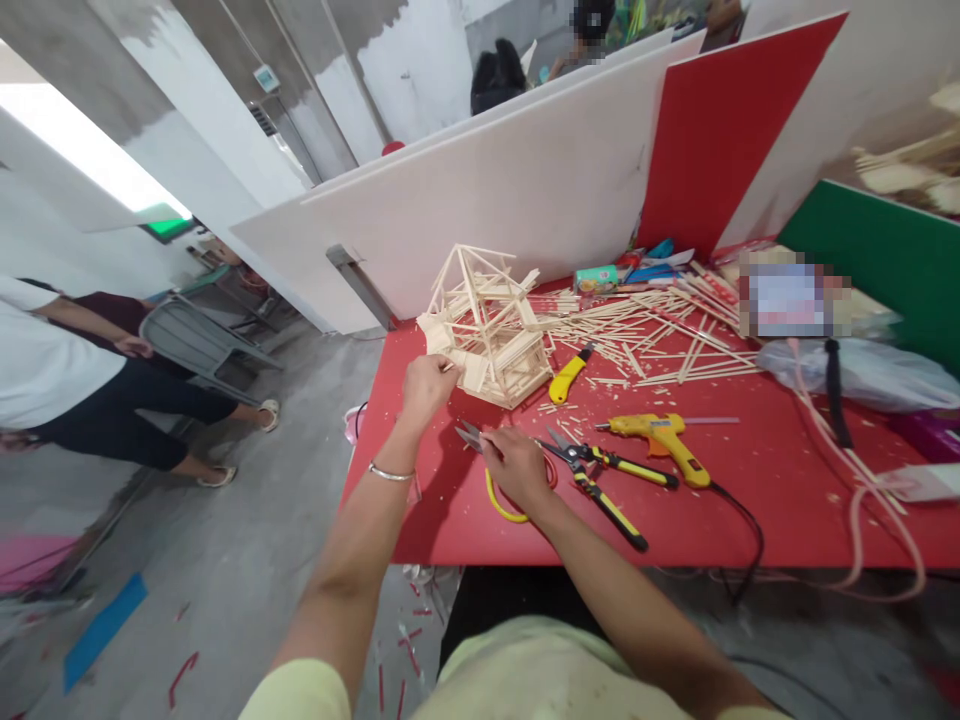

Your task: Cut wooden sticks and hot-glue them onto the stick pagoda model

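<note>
A small house-like frame of pale wooden sticks [491, 325] stands on the red tabletop [450, 530]. My left hand [429, 388] is closed in a pinch at its near left edge. Whatever lies between those fingertips is too small to make out. Just right of it, my right hand [516, 465] is closed over a pair of scissors [471, 437]. The blades point left toward the model, and yellow and red handle loops show around the hand. Beside the right hand lie pliers-like cutters [619, 515] with yellow-black handles, spread apart. A yellow utility knife [570, 375] rests near the model.
A yellow glue gun [660, 435] with its black cord lies to the right. Loose wooden sticks [637, 330] are heaped behind. A white board [480, 200] stands along the back edge. A plastic bag [892, 375] and pink cable [855, 460] lie far right. Another person [67, 370] stands left.
</note>
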Motion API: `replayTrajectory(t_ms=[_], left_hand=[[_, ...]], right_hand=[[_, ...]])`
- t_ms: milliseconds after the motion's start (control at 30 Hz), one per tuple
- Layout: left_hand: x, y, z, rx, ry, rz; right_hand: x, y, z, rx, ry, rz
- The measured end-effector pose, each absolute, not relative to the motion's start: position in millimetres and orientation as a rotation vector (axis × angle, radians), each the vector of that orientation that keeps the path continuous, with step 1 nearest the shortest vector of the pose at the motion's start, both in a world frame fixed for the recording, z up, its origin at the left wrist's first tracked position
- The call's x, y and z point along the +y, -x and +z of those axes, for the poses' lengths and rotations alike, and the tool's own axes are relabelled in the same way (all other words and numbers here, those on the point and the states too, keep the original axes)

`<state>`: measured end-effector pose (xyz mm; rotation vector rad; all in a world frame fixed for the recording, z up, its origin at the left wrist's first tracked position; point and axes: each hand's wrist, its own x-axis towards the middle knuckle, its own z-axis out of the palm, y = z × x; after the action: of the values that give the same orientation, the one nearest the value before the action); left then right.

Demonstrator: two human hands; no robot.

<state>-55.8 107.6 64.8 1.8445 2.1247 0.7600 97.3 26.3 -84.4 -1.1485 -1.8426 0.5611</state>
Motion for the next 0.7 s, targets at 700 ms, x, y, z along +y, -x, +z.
replayTrajectory(t_ms=[700], left_hand=[[98.5, 45.8, 77.7, 2.223, -1.836, 0.633]], right_hand=[[23.8, -98.1, -80.2, -1.815, 1.116, 0.610]])
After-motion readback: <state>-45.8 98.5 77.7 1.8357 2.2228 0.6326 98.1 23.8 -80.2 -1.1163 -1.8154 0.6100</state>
